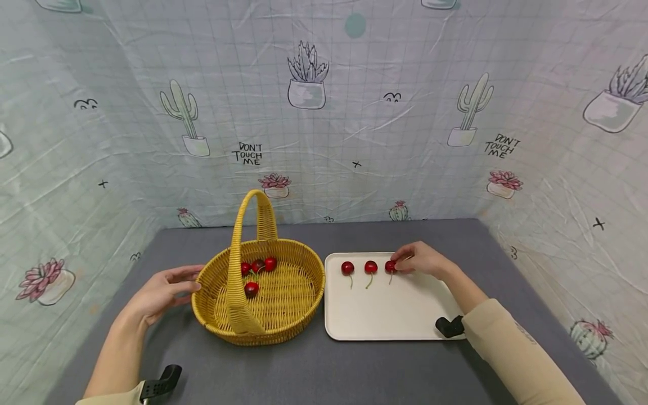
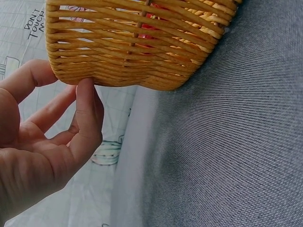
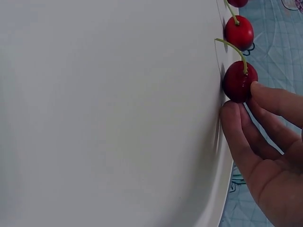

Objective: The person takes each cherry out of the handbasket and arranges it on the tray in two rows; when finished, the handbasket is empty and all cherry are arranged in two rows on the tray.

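Observation:
My left hand [image 1: 161,291] rests its fingertips against the outside of a yellow wicker basket [image 1: 310,306], near the rim on its left side. In the left wrist view, fingers [image 2: 86,106] touch the woven wall. Several dark red cherries [image 1: 251,289] lie inside the basket, left of its middle, partly behind the tall handle. Over the far edge of a white tray [image 1: 385,315], my right hand [image 1: 422,260] pinches a stemmed cherry [image 3: 238,82] between thumb and fingertips. Two more cherries, a middle one [image 1: 371,267] and a left one [image 1: 347,268], line up with it along that edge.
Basket and tray stand side by side on a grey cloth-covered table [image 1: 324,371], with a narrow gap between. A patterned curtain [image 1: 324,135] encloses the back and sides. The basket's handle [image 1: 236,270] arches high above its rim. Black wrist mounts [image 1: 449,326] sit on both forearms.

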{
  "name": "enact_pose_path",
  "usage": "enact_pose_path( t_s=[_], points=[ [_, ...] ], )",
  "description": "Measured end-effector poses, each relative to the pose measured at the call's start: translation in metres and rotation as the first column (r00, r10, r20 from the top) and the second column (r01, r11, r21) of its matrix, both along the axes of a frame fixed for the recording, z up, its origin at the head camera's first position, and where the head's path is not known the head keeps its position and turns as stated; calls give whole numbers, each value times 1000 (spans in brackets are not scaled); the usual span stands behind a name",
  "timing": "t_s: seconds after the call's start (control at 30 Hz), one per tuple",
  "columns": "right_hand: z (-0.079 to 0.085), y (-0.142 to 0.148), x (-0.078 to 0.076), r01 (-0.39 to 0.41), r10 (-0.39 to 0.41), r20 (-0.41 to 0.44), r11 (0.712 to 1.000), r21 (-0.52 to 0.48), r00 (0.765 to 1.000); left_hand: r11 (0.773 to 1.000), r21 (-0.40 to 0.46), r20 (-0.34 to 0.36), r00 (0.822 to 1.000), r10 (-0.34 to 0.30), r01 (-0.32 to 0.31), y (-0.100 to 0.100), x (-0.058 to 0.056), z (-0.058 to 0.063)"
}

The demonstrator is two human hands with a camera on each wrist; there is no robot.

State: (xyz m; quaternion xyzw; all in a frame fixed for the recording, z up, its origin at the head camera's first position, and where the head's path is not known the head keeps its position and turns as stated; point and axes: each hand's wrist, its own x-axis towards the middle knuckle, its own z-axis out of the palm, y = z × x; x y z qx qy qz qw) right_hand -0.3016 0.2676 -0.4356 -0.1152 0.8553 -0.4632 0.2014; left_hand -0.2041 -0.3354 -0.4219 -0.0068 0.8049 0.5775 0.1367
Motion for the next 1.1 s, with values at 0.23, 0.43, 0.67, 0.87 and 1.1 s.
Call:
enact_pose_path(
  t_s=[0.23,0.43,0.67,0.87,1.1],
  points=[
    [-2,3,0,-10,11,12,999,-35,1000,1000,-8,3,1000,5,-5,1,1,2],
    [-1,6,-1,-25,27,41,997,-67,999,1000,-1,11,1000,8,-8,1,1,2],
    [9,6,-3,-41,44,47,997,-60,998,1000,7,10,1000,4,-4,-1,1,2],
    [27,-3,-10,-53,53,6,998,-37,999,1000,6,17,1000,9,-9,0,1,2],
    [50,-33,-21,-115,112,-67,992,-44,991,1000,1,19,1000,15,-16,2,0,3]
  ],
)
